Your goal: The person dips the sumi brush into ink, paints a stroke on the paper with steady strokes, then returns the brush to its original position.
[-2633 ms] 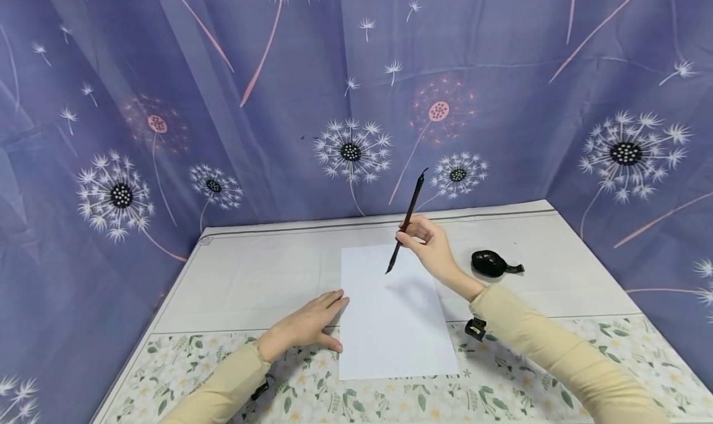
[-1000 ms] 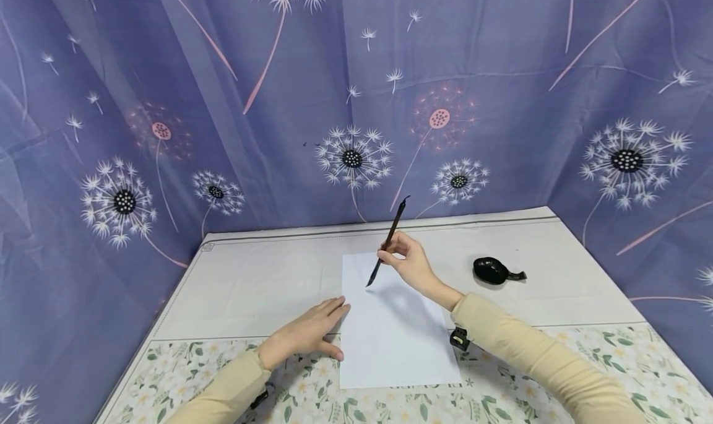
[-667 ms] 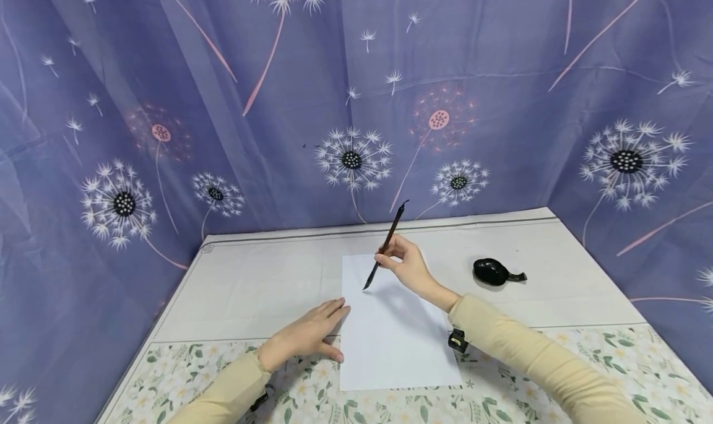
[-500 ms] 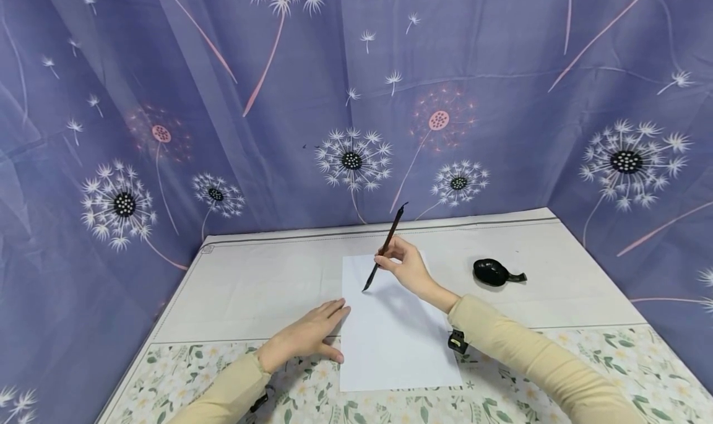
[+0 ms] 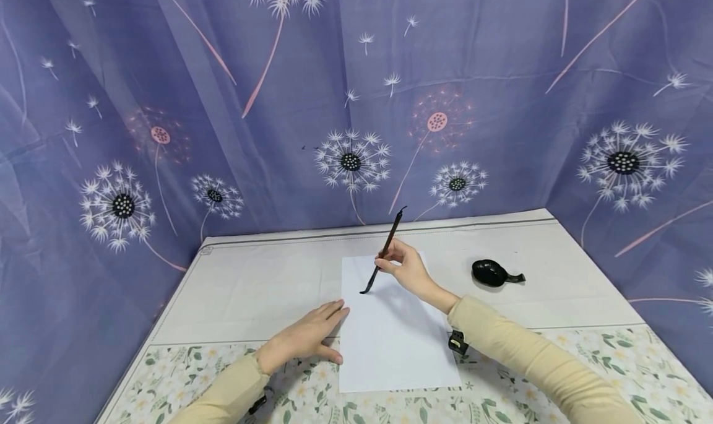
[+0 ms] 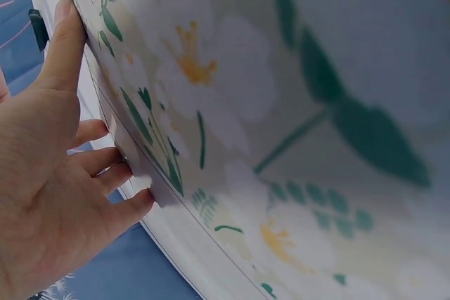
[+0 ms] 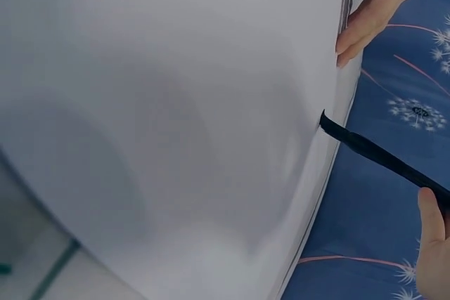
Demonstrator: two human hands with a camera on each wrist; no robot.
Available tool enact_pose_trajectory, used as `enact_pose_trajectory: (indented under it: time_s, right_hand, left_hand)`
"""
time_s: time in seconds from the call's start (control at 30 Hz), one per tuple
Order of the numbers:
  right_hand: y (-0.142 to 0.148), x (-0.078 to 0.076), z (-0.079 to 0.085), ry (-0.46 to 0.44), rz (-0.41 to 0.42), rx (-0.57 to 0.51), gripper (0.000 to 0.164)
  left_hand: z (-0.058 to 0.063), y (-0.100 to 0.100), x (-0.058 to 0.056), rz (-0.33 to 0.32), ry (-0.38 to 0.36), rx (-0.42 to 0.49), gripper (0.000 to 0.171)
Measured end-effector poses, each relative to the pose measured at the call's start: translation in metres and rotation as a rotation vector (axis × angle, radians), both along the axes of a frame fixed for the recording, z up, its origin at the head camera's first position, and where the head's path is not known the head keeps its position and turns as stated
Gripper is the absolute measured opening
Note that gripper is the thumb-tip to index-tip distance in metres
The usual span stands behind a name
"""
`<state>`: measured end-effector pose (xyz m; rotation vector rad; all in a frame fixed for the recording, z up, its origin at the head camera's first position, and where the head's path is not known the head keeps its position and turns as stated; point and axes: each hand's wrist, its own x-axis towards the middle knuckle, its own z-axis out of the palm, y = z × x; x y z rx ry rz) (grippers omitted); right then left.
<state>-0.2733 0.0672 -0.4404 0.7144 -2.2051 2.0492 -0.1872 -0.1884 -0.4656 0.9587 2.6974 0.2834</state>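
A dark writing brush is pinched upright and slightly tilted by my right hand. Its black bristle tip bends against the white sheet of paper, upper left of the sheet's middle. In the right wrist view the brush shows its curved tip at the paper's surface. My left hand lies flat with fingers spread, fingertips and thumb at the paper's left edge. In the left wrist view the left hand touches the cloth-covered table, thumb and fingers apart.
A black, glossy, spoon-shaped ink dish with a short handle stands right of the paper. The table cover is white at the back and flowered in front. A purple dandelion curtain hangs behind and at both sides.
The right hand has brought the brush down and leftward to the paper, and its tip now bends there with a small dark mark. The left hand has stayed in place.
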Motion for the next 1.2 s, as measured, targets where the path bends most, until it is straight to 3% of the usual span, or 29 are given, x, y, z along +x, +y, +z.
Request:
enact_pose_trajectory:
  time_s: [0.97,1.2]
  right_hand:
    - [0.022,0.000,0.005,0.017,-0.031,0.078,0.013]
    - [0.031,-0.002,0.002,0.003,-0.035,0.074,0.015]
  left_hand:
    - [-0.001,0.000,0.000,0.002,-0.013,0.016,0.101]
    - [0.000,-0.001,0.001,0.003,-0.053,0.050,0.099]
